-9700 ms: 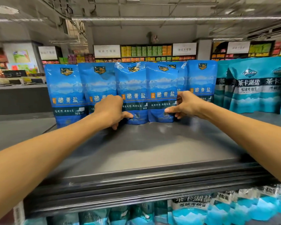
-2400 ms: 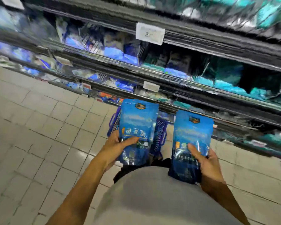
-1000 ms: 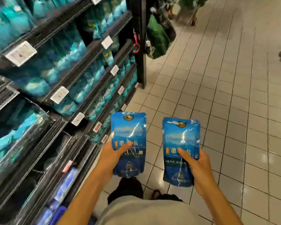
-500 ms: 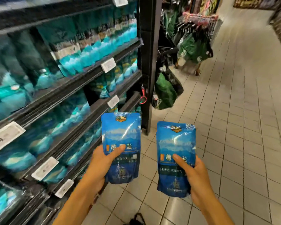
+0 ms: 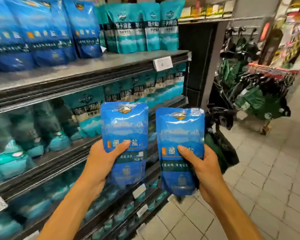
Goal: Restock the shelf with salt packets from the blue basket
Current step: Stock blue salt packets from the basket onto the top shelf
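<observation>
My left hand (image 5: 100, 163) grips a blue salt packet (image 5: 125, 129) upright by its lower half, thumb across the front. My right hand (image 5: 203, 168) holds a second blue salt packet (image 5: 180, 134) the same way, just to the right. Both packets hover in front of the middle shelves. On the grey top shelf (image 5: 87, 66) at upper left stands a row of matching blue salt packets (image 5: 42, 35). The blue basket is out of view.
Teal salt packets (image 5: 142, 26) stand to the right of the blue row and fill the lower shelves (image 5: 87, 115). A white price tag (image 5: 162, 63) hangs on the top shelf's edge. Green bags (image 5: 253, 101) hang on a rack at right over tiled floor (image 5: 258, 187).
The view has swung up from the floor and basket to the top shelf. Both hands have risen with their packets, which they have held since 2.4 s ago.
</observation>
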Tool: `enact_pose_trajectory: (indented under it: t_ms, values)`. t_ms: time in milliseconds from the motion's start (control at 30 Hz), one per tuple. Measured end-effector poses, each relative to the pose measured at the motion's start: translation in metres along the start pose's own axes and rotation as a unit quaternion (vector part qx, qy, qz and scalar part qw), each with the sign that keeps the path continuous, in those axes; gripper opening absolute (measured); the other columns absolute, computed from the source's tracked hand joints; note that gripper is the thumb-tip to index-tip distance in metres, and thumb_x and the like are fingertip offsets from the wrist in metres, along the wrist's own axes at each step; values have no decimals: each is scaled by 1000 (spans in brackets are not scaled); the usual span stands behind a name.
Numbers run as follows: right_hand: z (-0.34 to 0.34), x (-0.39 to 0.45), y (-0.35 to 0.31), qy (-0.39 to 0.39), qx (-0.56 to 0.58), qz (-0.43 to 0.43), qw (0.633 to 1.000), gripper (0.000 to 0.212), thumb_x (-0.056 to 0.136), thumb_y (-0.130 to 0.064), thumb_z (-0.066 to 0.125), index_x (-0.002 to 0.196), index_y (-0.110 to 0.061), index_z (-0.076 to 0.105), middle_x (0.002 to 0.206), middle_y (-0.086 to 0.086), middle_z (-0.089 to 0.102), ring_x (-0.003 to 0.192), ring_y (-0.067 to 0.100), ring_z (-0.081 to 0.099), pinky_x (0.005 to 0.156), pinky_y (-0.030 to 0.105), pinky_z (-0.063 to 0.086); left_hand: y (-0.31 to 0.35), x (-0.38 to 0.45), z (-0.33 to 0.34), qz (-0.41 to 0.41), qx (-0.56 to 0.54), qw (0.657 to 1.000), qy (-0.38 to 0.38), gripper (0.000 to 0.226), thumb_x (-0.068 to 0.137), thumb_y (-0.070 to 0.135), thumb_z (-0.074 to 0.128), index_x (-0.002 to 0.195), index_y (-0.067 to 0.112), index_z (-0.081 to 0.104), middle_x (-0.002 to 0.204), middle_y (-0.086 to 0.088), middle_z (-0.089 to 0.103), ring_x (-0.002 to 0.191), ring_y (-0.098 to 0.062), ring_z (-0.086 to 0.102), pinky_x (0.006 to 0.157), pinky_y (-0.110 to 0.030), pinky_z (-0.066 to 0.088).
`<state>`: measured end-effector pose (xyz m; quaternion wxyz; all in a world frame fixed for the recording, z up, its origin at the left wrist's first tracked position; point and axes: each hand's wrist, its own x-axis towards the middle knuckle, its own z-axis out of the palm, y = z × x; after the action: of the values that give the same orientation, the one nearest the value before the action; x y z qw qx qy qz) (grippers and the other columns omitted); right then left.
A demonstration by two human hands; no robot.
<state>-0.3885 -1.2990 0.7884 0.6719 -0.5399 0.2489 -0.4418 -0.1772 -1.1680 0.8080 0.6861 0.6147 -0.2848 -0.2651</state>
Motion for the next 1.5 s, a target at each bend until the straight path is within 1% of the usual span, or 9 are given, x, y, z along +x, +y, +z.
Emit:
enact_pose_trajectory:
  t_ms: [467,533,633,700,1067,1167,1267,1400,1500]
  values:
    - [114,224,-101,-273,82,-73,956,28,75,-21,76,101,-12,72,97,2,80,85,13,76,69,27,60,170,115,11,181,29,961,205,14,89,14,73,101,19,74,101,3,80,90,-11,75,74,-30,61]
    - [141,250,-113,-289,75,-82,951,18,80,-15,76,98,-12,73,93,0,80,81,12,75,68,27,60,195,141,0,189,26,956,224,11,91,13,72,101,18,73,101,2,79,90,-15,75,79,-33,61]
    - [180,282,-128,-296,78,-76,949,13,86,-6,73,99,-9,73,92,4,79,80,16,74,76,36,63,227,176,-15,161,-31,962,217,5,92,13,71,97,15,71,79,3,78,68,-13,75,58,-32,61]
    - [205,300,-137,-293,82,-63,951,17,87,-5,73,104,-6,72,98,9,77,82,21,73,81,42,63,242,200,-25,159,-44,963,214,19,91,14,72,110,14,71,85,0,78,68,-15,75,54,-35,60]
    - [295,409,-136,-327,46,-65,942,12,89,-4,73,91,-14,69,81,-2,79,71,13,75,60,31,60,251,303,-62,151,21,963,222,38,91,7,71,128,5,66,118,-12,73,97,-23,71,85,-42,61]
    - [314,433,-122,-360,8,-66,931,18,90,-7,72,107,-11,71,102,4,79,94,23,75,82,47,62,236,320,-65,160,33,962,220,35,94,6,68,128,3,65,119,-13,73,95,-20,71,77,-35,62]
    - [316,449,-103,-432,-36,-38,900,29,90,-2,69,118,-7,69,117,11,75,108,27,71,94,46,58,216,325,-70,162,74,958,224,34,95,3,66,128,0,64,120,-16,72,100,-22,70,85,-37,59]
    - [299,467,-96,-468,-193,-77,859,24,83,-14,81,106,-19,75,100,-5,79,88,13,71,68,23,58,215,313,-91,131,284,920,236,29,85,12,80,113,11,72,110,-8,77,107,-29,72,95,-56,56]
    - [292,472,-93,-483,-266,-114,827,22,77,-25,87,96,-31,78,98,-14,78,85,5,71,68,18,51,211,302,-104,120,398,884,216,33,72,20,91,99,18,74,101,-3,79,96,-22,75,94,-47,58]
